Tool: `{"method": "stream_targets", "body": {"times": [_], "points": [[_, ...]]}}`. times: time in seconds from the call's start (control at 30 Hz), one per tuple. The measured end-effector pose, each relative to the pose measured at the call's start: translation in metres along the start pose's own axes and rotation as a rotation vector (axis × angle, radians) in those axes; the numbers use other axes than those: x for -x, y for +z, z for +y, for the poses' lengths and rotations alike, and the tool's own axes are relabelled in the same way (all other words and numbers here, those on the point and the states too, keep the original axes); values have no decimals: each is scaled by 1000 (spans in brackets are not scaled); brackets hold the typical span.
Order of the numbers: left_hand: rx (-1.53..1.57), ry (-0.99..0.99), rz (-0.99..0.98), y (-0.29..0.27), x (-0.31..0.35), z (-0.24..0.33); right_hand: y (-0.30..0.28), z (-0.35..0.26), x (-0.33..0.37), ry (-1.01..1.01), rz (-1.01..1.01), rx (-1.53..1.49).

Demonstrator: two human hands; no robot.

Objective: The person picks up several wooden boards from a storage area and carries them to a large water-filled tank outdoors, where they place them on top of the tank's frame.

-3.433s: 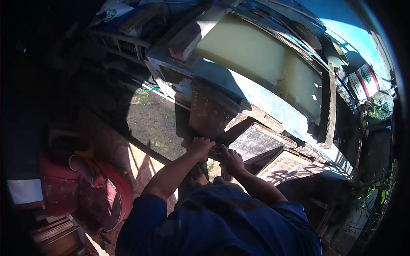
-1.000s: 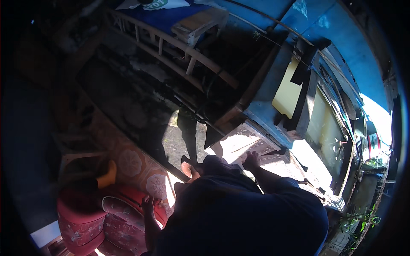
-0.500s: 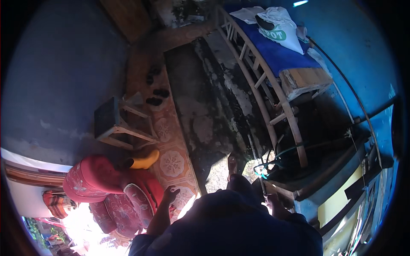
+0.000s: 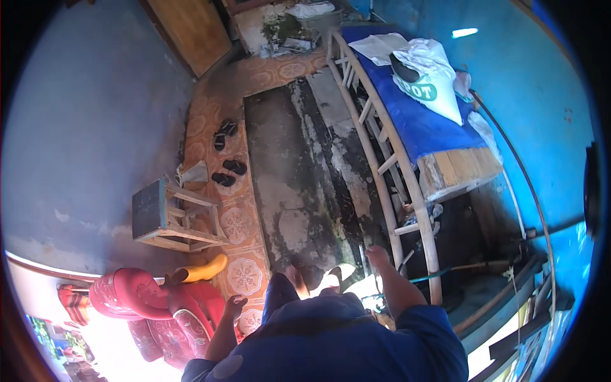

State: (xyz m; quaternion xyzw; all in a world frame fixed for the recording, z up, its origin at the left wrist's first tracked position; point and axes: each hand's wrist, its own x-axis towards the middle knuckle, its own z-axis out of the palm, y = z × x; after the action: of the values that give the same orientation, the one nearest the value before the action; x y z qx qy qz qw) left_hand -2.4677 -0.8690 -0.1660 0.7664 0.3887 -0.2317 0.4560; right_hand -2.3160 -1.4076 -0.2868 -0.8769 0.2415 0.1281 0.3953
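My left hand point(image 4: 235, 306) hangs beside the red floral armchair point(image 4: 191, 312), its fingers loosely bent and apart, with nothing seen in them. Farther forward, my right hand point(image 4: 378, 256) reaches over the dark, worn floor strip point(image 4: 293, 184), fingers curled. A thin pale rod point(image 4: 363, 258) shows right at its fingertips; what the fingers close on is too small to make out. Light falls on the floor near my feet, just below that hand. A bamboo-railed bench point(image 4: 423, 235) with a blue cover stands to the right of it.
On the bench lies a white sack point(image 4: 429, 76). A small wooden stool point(image 4: 181, 216), a yellow boot point(image 4: 203, 270) and dark sandals point(image 4: 229, 173) are at the left. Hoses and timber pieces point(image 4: 496, 299) crowd the lower right beside the blue wall point(image 4: 541, 127).
My right hand has moved forward and left, away from the bench's near end. My left hand has shifted slightly left and down. The view has tilted up, showing more of the far end.
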Motion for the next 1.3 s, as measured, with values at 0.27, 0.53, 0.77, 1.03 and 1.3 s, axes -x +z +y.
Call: {"method": "stream_targets", "body": {"times": [0.27,0.53,0.77,1.03,1.3], "points": [[-20,-259,-49,7,-92,-9,24,24,-28,274,-270,11],[112,-265,-110,13,-190,115,-26,145,-83,-433,-649,911],[17,7,-9,-25,-298,232,-11,-115,-225,736,-808,-800],[2,105,-159,1,-378,315,45,-319,-337,21,-215,111],[204,-192,13,-48,-426,361,69,-337,-430,612,-519,196]]}}
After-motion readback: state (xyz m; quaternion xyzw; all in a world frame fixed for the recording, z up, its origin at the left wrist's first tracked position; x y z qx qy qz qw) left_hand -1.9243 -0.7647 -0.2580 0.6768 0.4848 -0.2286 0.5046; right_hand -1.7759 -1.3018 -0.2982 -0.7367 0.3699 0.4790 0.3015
